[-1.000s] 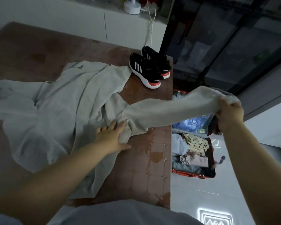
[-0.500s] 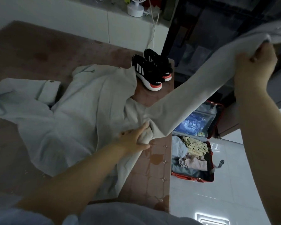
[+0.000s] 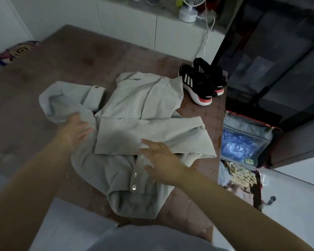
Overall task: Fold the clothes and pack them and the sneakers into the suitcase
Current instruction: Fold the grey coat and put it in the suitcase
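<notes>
Head view: a pale grey jacket (image 3: 138,113) lies on a brown table (image 3: 65,62), one sleeve (image 3: 152,134) folded across its body. Left hand (image 3: 74,129) lies flat with fingers spread on the jacket's left side; right hand (image 3: 161,160) rests open, fingers spread, on the front by the snaps, grasping nothing. Black sneakers (image 3: 201,82) stand at the table's far right corner, just beside the collar; white stripes and small "adidas" lettering show on them. Below the table's right edge, an open red suitcase (image 3: 246,142) sits on the floor, holding blue plastic and patterned clothes (image 3: 237,174). A white fan (image 3: 188,9) stands on the cabinet behind, and a patterned cushion (image 3: 14,53) lies far left.
</notes>
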A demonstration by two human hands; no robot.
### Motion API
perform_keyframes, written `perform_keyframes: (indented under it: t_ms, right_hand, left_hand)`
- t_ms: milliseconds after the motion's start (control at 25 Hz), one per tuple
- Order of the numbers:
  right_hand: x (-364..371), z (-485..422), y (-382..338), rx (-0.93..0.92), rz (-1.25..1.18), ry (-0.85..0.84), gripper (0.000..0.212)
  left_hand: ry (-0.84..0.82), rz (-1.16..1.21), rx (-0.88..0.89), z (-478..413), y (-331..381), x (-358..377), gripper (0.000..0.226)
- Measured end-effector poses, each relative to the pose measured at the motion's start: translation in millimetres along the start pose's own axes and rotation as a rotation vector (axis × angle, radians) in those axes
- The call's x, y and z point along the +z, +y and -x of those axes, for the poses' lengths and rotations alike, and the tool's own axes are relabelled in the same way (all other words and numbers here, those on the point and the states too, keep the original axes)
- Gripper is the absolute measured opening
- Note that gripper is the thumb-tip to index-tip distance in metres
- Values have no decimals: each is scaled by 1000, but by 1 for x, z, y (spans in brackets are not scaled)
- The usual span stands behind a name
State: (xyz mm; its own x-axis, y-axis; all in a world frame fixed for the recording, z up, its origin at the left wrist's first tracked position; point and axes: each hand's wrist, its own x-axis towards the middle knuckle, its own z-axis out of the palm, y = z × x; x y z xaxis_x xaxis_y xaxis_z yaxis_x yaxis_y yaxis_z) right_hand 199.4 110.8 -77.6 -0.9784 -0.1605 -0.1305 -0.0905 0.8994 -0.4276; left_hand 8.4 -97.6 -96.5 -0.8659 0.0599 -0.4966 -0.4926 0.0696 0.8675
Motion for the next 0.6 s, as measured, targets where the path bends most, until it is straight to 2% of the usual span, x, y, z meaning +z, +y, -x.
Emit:
perform_keyframes:
  t_ms: [40, 120, 200, 280, 360, 440, 520, 560, 600]
  right_hand:
    - [2, 11, 18, 32, -9, 143, 49]
    - [-1, 32, 59, 356, -135, 352, 56]
    - [-1, 51, 98, 753, -229, 388, 67]
    - [4, 60, 115, 1015, -524, 375, 85]
    - [8, 61, 119, 1051, -836, 429, 94]
    - [14, 58, 121, 1075, -1161, 477, 96]
    - [15, 54, 103, 1068, -1455, 532, 75]
    - [14, 50, 93, 1087, -1457, 561, 60]
    - [10, 45, 85, 1116, -1352, 579, 43]
  left_hand:
    - [-3, -211, 16, -8, -9, 1, 47]
    - [-37, -517, 12, -17, -22, 7, 50]
    - [-85, -623, 7, -14, -32, 18, 52]
    - [-41, -719, 59, -6, -37, 30, 56]
    - [17, -825, 119, 2, -36, 38, 57]
    - [40, -815, 144, 2, -32, 41, 56]
    - [69, -717, 163, 0, -27, 43, 50]
    - [92, -651, 162, -1, -22, 44, 47]
    - [121, -583, 167, 1, -14, 44, 46]
